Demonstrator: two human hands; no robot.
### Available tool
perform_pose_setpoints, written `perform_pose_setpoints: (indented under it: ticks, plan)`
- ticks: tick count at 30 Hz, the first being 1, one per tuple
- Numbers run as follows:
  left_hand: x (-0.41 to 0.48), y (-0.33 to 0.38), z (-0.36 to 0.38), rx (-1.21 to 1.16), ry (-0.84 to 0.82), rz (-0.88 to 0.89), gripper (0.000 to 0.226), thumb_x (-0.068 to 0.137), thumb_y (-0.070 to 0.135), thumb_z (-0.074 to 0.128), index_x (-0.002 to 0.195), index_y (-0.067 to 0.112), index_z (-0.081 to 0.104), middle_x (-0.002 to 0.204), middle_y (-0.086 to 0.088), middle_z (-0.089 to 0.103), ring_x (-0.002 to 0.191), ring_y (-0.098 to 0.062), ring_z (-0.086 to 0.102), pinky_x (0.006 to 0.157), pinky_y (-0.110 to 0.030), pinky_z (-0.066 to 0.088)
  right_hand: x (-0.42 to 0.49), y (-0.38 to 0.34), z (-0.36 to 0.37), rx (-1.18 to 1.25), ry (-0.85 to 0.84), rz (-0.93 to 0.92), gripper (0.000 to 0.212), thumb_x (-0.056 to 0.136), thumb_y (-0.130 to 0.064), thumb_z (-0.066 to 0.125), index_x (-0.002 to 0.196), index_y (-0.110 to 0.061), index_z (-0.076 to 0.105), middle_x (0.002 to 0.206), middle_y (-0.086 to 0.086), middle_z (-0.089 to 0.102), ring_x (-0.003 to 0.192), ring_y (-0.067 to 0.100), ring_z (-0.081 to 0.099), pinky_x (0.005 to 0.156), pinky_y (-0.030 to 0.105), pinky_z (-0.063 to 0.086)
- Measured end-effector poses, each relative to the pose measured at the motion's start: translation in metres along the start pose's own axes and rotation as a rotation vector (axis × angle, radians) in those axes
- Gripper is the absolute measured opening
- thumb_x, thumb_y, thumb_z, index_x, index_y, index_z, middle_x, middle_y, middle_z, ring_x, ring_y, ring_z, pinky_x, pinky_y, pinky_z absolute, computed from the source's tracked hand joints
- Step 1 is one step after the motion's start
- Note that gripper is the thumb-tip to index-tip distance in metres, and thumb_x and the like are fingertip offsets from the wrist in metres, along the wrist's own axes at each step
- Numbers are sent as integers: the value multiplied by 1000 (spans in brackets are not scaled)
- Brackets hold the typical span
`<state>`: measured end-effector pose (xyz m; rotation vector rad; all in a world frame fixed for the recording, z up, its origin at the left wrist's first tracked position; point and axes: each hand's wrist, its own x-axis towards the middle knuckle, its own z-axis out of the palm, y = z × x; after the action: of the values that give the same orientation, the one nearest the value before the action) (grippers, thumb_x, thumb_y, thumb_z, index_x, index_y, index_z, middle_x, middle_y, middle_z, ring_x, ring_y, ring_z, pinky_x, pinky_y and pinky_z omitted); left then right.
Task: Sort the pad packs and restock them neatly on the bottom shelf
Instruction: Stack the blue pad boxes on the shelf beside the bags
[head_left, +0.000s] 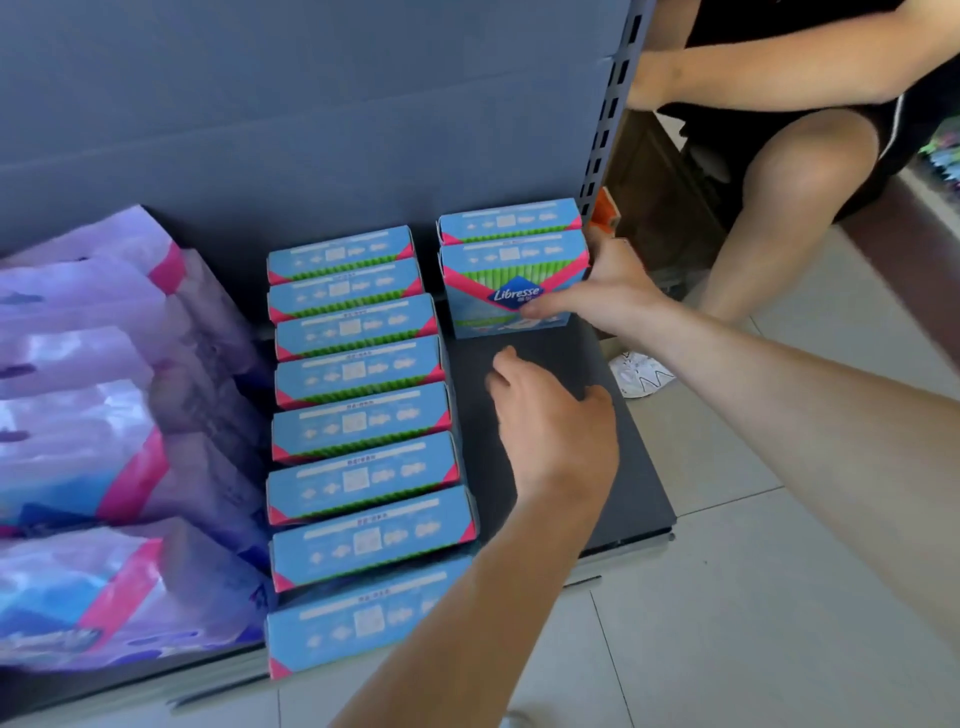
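Down on the bottom shelf, right hand grips the front box; slide it flush to the back box, left hand loose, empty.

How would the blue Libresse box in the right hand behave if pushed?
The blue cardboard Libresse box looks stiff: its edges are square in the grip of the right hand. Upright on a narrow base, it might tip if pushed high. The smooth dark shelf would probably let it slide.

Right hand grips front blue pack; left hand relaxed nearby.
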<state>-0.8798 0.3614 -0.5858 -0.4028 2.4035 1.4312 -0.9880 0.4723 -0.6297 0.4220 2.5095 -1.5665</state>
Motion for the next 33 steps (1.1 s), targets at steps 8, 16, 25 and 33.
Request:
perform_pose_setpoints:
  ticks: [8, 16, 25, 33]
  plan:
    - [2, 9, -11, 44, -47, -54, 66, 89, 20, 60, 143, 10, 23, 142, -7, 34, 130, -27, 40, 103, -41, 42, -11, 7, 15, 16, 141, 53, 80, 60, -25, 90, 128, -12, 50, 112, -3, 66, 100, 12, 64, 78, 22, 52]
    - [-1, 18, -7, 171, -89, 22, 53, 89, 18, 59, 134, 6, 32, 136, -10, 36, 125, -30, 42, 99, -39, 43, -40, 2, -5, -571, 22, -11, 52, 77, -36, 70, 117, -8, 53, 119, 11, 57, 113, 30, 55, 84, 38, 50]
    - [-47, -1, 4, 599, -231, 237, 53, 91, 9, 57, 136, 3, 29, 135, -15, 35, 125, -32, 41, 98, -35, 38, -151, 15, -29, -1005, -186, -226, 59, 86, -35, 61, 135, -7, 42, 142, 10, 41, 139, 27, 25, 110, 39, 32]
    - [-159, -66, 25, 756, -337, 313, 46, 89, 7, 57, 129, 3, 35, 129, -16, 40, 119, -31, 43, 86, -31, 37, -309, 64, -47, -879, -78, -124, 56, 89, -30, 59, 138, -12, 38, 144, 4, 39, 137, 22, 26, 106, 33, 35]
